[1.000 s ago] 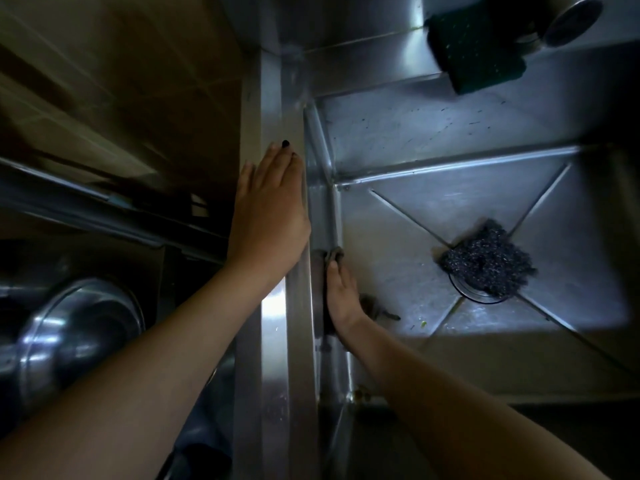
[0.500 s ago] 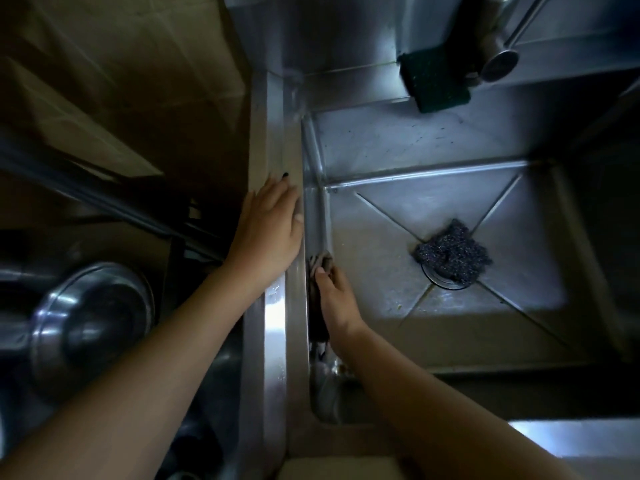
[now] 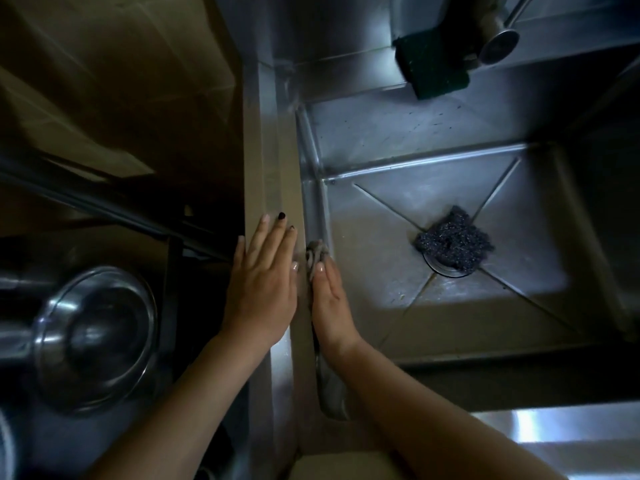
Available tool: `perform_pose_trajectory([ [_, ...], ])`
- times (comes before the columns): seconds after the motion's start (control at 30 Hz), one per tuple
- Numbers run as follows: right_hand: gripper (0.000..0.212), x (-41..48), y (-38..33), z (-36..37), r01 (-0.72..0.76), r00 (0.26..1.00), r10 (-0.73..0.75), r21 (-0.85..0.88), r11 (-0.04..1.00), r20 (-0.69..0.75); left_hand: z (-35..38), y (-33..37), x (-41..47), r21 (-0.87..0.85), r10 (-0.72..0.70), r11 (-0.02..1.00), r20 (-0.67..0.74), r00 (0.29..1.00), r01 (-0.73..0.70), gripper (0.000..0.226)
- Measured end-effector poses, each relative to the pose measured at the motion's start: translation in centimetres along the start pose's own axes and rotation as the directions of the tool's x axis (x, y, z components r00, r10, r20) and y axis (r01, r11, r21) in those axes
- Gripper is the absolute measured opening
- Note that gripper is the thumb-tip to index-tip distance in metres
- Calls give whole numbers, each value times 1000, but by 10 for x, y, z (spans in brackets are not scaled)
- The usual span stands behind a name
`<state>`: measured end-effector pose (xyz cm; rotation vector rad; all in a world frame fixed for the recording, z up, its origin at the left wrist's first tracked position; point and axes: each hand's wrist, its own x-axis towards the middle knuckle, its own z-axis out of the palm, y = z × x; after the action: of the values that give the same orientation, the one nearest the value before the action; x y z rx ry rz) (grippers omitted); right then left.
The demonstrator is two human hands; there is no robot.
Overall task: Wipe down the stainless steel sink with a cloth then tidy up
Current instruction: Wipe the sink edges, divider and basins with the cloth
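Hands both flat, neither clenched. The left hand (image 3: 262,284) lies palm down on the steel rim (image 3: 277,161) beside the basin, fingers straight and holding nothing. The right hand (image 3: 329,299) is inside the sink (image 3: 377,140), fingers straight, pressing a bunched grey cloth (image 3: 314,255) against the left inner wall, just below the rim. The cloth pokes out past the fingertips. A grey shape below the right wrist could be more cloth or the sink corner; cannot tell.

Likely risks:
- Nothing curls round the cloth, so it is pinned by pressure alone. On a wet steel wall it could slide out and drop to the basin floor.
- The cloth is wadded rather than spread, so contact is narrow. Strokes could leave unwiped strips, especially in the corner seam.
- The left hand is bracing on smooth metal. If the rim is wet, it could skid under leaning weight.
- A steel scrubber (image 3: 453,244) sits on the drain (image 3: 446,270), with small bits on the floor nearby. Wiping round it would miss that patch and could push debris under it.
- Dark specks show on the back wall, and the dim light makes them easy to skip.
- A green sponge (image 3: 433,69) sits on the back ledge under the tap (image 3: 498,43). Neither it nor the scrubber has been tidied yet.
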<state>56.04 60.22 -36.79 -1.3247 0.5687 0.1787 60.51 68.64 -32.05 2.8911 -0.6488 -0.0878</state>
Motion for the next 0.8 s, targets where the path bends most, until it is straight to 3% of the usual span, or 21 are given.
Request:
perform_pose_trajectory([
  [0.13,52,41,6,4,-67,997,65,-31,997,-36,4,-1,0,78,18,997,-11,1000,-17,48],
  [0.5,48,85,76,-7,-312,948,304,-96,945,-96,6,-4,0,31,34,999,-70,997,-32,47],
  [0.67,52,86,74,-11,-497,867,496,-183,848,-55,6,-2,1,25,26,999,-68,997,-25,47],
  [0.8,52,55,66,-14,-567,818,574,-156,809,3,4,-1,1,46,21,999,-58,998,-18,48],
])
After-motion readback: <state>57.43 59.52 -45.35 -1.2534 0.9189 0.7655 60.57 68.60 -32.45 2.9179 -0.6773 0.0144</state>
